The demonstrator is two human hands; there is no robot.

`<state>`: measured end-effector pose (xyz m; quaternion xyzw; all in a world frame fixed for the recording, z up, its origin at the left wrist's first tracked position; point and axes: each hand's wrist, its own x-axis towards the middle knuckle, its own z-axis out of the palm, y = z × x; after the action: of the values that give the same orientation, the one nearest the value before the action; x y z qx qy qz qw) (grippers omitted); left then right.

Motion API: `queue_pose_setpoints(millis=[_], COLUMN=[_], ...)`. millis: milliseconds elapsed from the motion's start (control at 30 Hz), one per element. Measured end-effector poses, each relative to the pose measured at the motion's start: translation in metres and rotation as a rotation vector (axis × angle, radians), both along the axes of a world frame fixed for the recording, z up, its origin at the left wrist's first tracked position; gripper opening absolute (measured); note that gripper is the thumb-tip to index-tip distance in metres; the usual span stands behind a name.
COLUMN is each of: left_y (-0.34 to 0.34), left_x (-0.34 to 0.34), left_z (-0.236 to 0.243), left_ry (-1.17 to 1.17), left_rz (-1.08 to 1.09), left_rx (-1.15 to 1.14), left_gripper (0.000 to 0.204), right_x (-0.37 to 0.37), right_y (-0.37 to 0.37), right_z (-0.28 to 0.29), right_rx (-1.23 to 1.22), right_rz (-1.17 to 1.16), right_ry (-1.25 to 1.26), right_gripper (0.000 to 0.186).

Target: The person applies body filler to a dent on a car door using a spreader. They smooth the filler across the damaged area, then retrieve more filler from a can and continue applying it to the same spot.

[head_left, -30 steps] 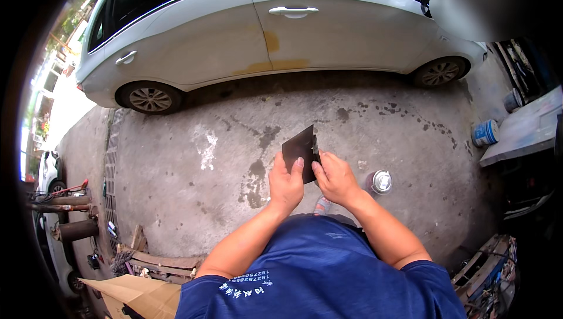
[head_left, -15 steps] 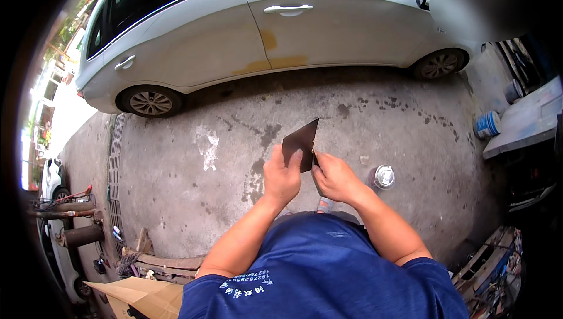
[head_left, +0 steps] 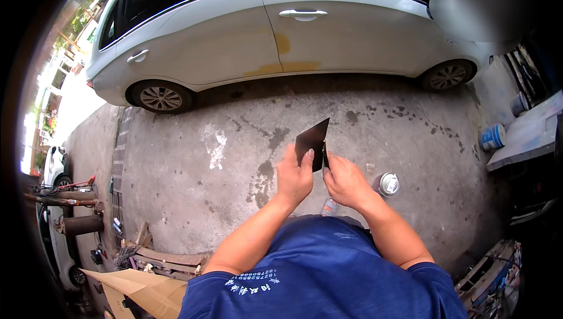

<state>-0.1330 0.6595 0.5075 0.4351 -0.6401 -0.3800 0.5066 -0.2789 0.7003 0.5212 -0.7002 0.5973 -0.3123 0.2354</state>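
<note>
In front of my body my left hand is closed on a thin dark plate, flat and straight-edged like a filler spreader, with its thumb on the near face. Close beside it, my right hand pinches a narrow dark flat piece, seen nearly edge-on. The two pieces meet or almost meet; whether they are joined I cannot tell. Small pale bits show along the edge between them. Beyond my hands stands a white car with a yellowish patch low around its door seam.
A tin with a silvery lid stands on the concrete floor right of my hands. A blue-and-white bucket is by a pale bench. A floor grate, metal pipes and a cardboard box lie to the left.
The view has shifted slightly, so the car and floor sit a little further right. Both hands stay together at the dark pieces, which show a slightly different tilt.
</note>
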Motion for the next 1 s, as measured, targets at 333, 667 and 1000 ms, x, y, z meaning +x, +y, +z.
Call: queue_pose_setpoints(millis=[333, 667, 1000], left_y=[0.008, -0.002, -0.013], left_x=[0.003, 0.021, 0.041], left_z=[-0.013, 0.001, 0.002], left_ry=[0.634, 0.596, 0.758], left_rz=[0.008, -0.029, -0.406], left_rx=[0.697, 0.431, 0.967], left_gripper=[0.027, 0.025, 0.032], right_x=[-0.009, -0.006, -0.031], right_y=[-0.003, 0.025, 0.026], right_z=[0.023, -0.034, -0.018], right_rx=[-0.219, -0.112, 0.649], right_rz=[-0.033, 0.17, 0.306], right_ry=[-0.11, 0.328, -1.07], right_gripper=[0.035, 0.039, 0.038])
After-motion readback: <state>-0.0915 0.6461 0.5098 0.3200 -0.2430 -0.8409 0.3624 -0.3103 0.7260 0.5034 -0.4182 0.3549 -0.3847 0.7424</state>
